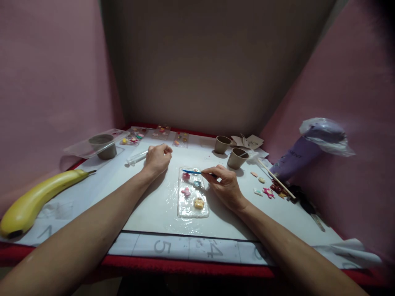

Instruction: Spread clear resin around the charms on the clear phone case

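Note:
My right hand (226, 185) pinches a slim blue tool with a flat, pointed blade (191, 172). The blade reaches left over the upper end of a clear, glossy rectangular slab (191, 210) that looks like a phone case. On the slab sit a red charm (186, 176), a teal charm (196, 184), a pink charm (186, 192) and a yellow charm (199, 203). My left hand (158, 159) rests on the white board with curled fingers; their inner side is hidden. Beside it lies a clear syringe (137, 158), its right end behind the hand.
Brown cups (222, 144) stand at the back right, another cup (106, 148) at the left by a clear plastic lid (78, 149). Decorated clear pieces (180, 139) lie at the back. Loose charms (268, 192), a wooden stick (277, 179) and a purple tube (296, 156) are right; a banana-shaped object (40, 197) is left.

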{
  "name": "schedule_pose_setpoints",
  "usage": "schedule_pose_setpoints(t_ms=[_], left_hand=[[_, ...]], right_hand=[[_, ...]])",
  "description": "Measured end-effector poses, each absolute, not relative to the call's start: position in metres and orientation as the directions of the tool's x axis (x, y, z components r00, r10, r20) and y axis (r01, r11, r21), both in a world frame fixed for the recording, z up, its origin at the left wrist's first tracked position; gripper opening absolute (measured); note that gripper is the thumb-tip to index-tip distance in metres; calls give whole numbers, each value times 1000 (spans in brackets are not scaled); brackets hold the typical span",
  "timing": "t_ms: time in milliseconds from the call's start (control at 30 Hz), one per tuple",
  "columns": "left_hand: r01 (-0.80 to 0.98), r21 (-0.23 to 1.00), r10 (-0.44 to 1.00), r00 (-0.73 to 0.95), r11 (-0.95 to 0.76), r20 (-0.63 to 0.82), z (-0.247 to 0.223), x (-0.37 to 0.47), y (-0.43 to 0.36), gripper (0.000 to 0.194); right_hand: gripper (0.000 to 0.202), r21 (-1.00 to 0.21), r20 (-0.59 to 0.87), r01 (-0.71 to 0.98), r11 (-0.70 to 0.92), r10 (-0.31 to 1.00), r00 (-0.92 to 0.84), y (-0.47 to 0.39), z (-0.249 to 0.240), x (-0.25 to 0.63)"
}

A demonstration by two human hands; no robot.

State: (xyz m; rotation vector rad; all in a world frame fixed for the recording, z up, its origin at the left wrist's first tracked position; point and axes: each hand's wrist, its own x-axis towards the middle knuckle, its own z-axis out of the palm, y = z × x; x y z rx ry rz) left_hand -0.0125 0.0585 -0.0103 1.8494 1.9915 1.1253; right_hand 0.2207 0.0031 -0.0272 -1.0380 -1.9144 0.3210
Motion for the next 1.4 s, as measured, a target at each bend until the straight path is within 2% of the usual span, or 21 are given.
schedule_pose_setpoints(t_ms=[467, 800, 1400], left_hand=[[781, 621, 919, -187, -75, 346, -9, -12, 57, 26], [785, 612, 912, -178, -95, 370, -13, -14, 60, 25], [783, 617, 918, -185, -77, 349, -9, -12, 57, 26]], right_hand=[[12, -549, 661, 503, 667, 715, -227, 1, -26, 227], [12, -500, 704, 539, 678, 681, -202, -1, -24, 230], [12, -472, 700, 555, 685, 674, -236, -1, -25, 227]])
